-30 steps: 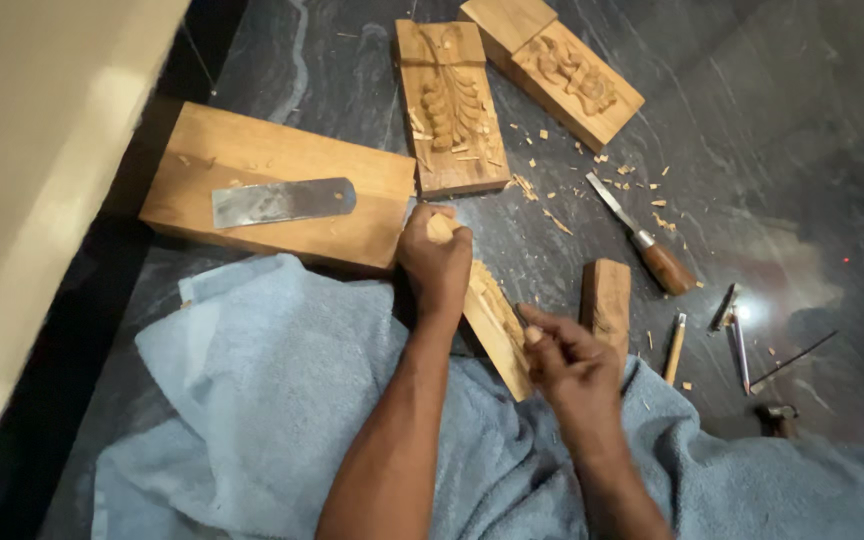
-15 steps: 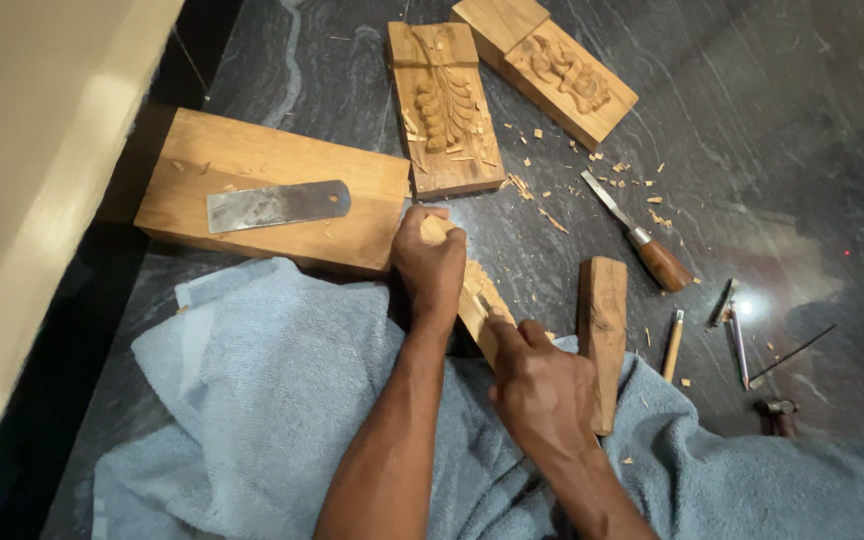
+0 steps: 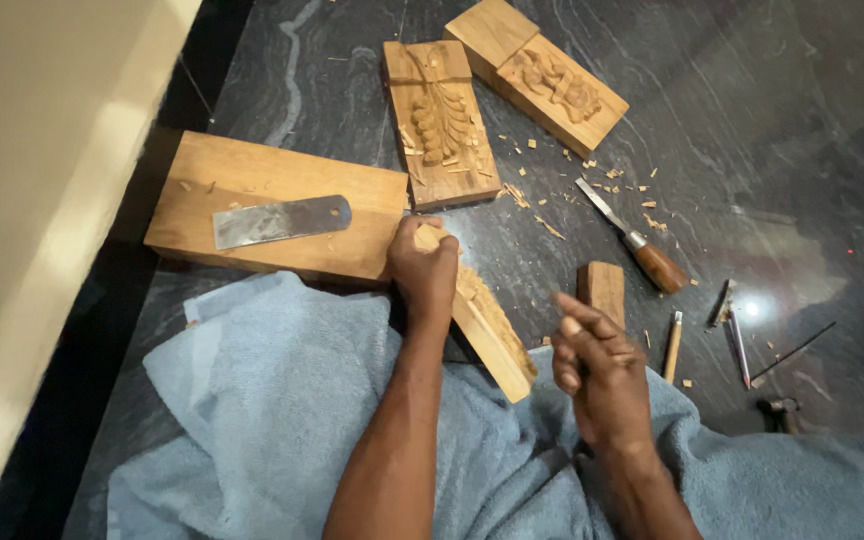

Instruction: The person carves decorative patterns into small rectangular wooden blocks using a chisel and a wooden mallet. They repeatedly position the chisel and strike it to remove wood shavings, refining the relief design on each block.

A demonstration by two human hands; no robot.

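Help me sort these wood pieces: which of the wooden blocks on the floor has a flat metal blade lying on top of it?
The large plain block at far left, beside the left hand. The metal blade rests on it; unlike the two carved blocks beyond, it has no carving.

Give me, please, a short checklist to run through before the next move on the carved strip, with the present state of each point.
1. Left hand grips the upper end of the carved wood strip: ok.
2. Strip is braced: its lower end lies on the blue towel, its upper end is by the plain wood block: ok.
3. Right hand holds a tool: not ok, it looks empty, fingers curled, off the strip.
4. Wooden-handled chisel lies on the dark floor, blade pointing away from the hands: ok.
5. Flat metal blade rests flat on the block: ok.
6. Sharpness of the small tools at the right: cannot tell.
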